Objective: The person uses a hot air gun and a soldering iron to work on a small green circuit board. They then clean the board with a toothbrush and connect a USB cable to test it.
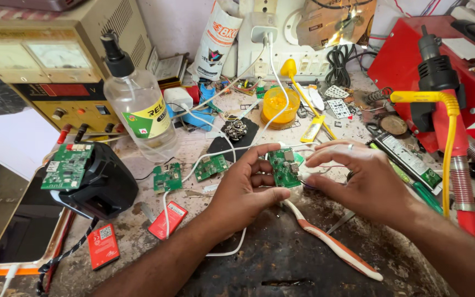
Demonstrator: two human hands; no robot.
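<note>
Bare forearms, no sleeves; a ring on the right hand point(358, 179).

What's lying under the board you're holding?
A toothbrush runs out from beneath the left hand, which holds the green board, across the dark mat. The right hand covers the board's right edge and whatever lies directly below.

Glossy clear plastic bottle point(138, 110); rough, stained worktop point(281, 264).

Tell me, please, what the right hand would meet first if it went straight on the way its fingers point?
The right hand points left; it would probably first meet the green board held by the left hand, though depth is unclear.
</note>
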